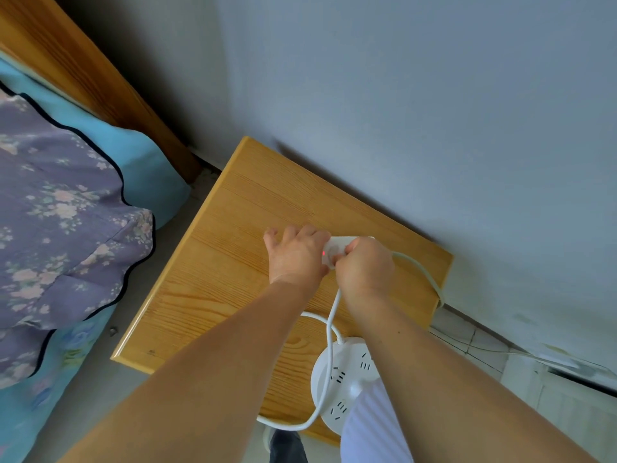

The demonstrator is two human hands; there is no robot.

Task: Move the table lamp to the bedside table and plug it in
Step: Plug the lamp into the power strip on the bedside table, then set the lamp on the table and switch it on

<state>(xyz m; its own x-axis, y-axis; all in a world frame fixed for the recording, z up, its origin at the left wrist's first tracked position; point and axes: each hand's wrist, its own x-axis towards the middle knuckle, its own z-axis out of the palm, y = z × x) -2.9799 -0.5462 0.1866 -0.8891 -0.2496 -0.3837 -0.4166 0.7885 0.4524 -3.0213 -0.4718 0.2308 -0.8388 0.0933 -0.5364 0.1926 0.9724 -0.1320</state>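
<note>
Head view: lamp (pixel 347 379) already on bedside table (pixel 233 295), left hand (pixel 297 252) pinning power strip (pixel 334 250), right hand (pixel 365 265) clenched around what is probably the plug at the strip, seating looks unfinished.

Bedside table (pixel 233 262) – grained wood, satin; lamp base (pixel 347 379) – smooth white plastic.

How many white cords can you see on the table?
2. One thin cord runs from the right hand past the round lamp base. One thicker cord runs off the table's right edge. More may be hidden.
</note>
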